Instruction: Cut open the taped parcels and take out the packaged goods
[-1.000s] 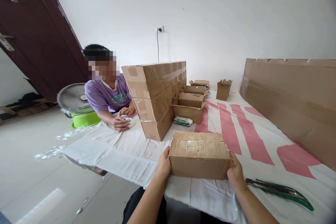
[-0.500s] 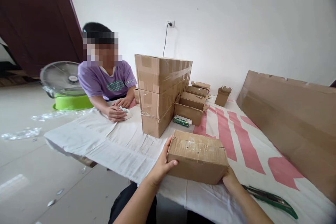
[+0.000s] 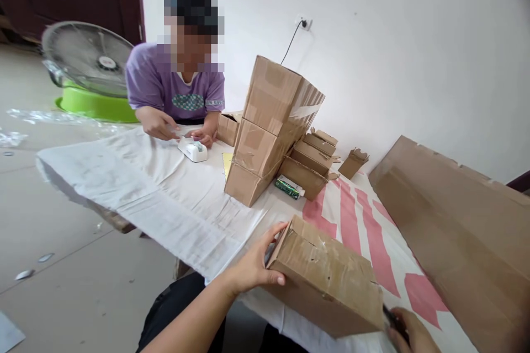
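A taped cardboard box [image 3: 327, 270] sits at the near edge of the cloth-covered table, turned at an angle. My left hand [image 3: 260, 265] grips its left end, thumb on the near side and fingers along the far side. At the box's right end, my right hand [image 3: 412, 331] is closed around a box cutter [image 3: 397, 324], of which only a dark part shows. The cutter's tip is close to the box's right edge; whether it touches the cardboard I cannot tell. Clear tape runs over the top of the box.
Taped boxes [image 3: 265, 132] are stacked three high beyond my box. Beside them are open boxes [image 3: 304, 174] and a green packet [image 3: 287, 187]. A large cardboard sheet [image 3: 455, 231] leans at the right. Across the table a person [image 3: 178, 88] handles a white tape dispenser [image 3: 192, 150].
My right hand has let go of the box and picked up the cutter from the cloth. The box has swung round, its right end nearer me. The view has tilted.
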The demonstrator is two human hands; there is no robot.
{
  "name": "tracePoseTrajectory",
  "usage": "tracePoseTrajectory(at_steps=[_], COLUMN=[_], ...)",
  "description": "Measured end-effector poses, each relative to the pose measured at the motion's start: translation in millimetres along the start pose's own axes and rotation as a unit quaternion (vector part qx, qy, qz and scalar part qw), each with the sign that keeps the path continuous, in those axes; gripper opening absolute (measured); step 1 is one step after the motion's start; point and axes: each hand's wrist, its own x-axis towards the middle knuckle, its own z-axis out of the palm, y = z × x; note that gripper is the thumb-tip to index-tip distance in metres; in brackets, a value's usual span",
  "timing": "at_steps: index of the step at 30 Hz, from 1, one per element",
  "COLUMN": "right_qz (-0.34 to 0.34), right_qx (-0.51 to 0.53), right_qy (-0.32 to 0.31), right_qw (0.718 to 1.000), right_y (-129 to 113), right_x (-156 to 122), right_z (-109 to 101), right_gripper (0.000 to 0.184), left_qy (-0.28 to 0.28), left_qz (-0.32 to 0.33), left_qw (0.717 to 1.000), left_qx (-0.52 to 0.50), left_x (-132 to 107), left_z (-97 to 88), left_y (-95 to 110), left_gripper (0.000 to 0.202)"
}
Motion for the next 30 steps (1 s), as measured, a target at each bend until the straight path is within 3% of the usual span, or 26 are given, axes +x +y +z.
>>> tracePoseTrajectory(at_steps=[3, 5, 7, 9, 11, 14, 20, 26, 30], right_qz=[-0.04, -0.094, -0.169, -0.283, -0.366, -0.442, -0.484, -0.53, -0.525], right_qx=[-0.008, -0.031, -0.031, -0.032, -0.066, -0.14, -0.197, -0.237, -0.246], right_qy=[0.161, 0.2, 0.18, 0.143, 0.11, 0.098, 0.108, 0.063, 0.055], right_qw=[0.986, 0.975, 0.969, 0.948, 0.922, 0.881, 0.846, 0.812, 0.813], right_y=[-38, -84, -139, -192, -235, -272, -292, -288, -272], right_x=[34, 58, 78, 90, 99, 109, 122, 112, 106], right_z=[-37, -70, -97, -112, -114, -103, -90, -111, -124], right_gripper=[0.04, 0.039, 0.038, 0.035, 0.032, 0.031, 0.037, 0.043, 0.046], left_qy=[-0.012, -0.012, -0.01, -0.009, -0.012, -0.016, -0.01, -0.014, -0.006], left_qz=[0.013, 0.018, 0.019, 0.018, 0.019, 0.025, 0.04, 0.026, 0.024], left_qw=[1.0, 1.0, 1.0, 1.0, 1.0, 0.999, 0.999, 0.999, 1.0], left_qx=[-0.006, -0.004, -0.002, -0.001, -0.004, -0.015, -0.027, -0.013, -0.008], left_x=[1, 1, 0, 0, 0, 0, 1, 0, 0], left_z=[0.7, 0.6, 0.2, -0.4, -0.9, -1.4, -1.1, -1.4, -1.3], left_y=[0, -2, -4, -7, -9, -10, -10, -10, -6], left_gripper=[0.112, 0.111, 0.11, 0.109, 0.109, 0.109, 0.107, 0.108, 0.105])
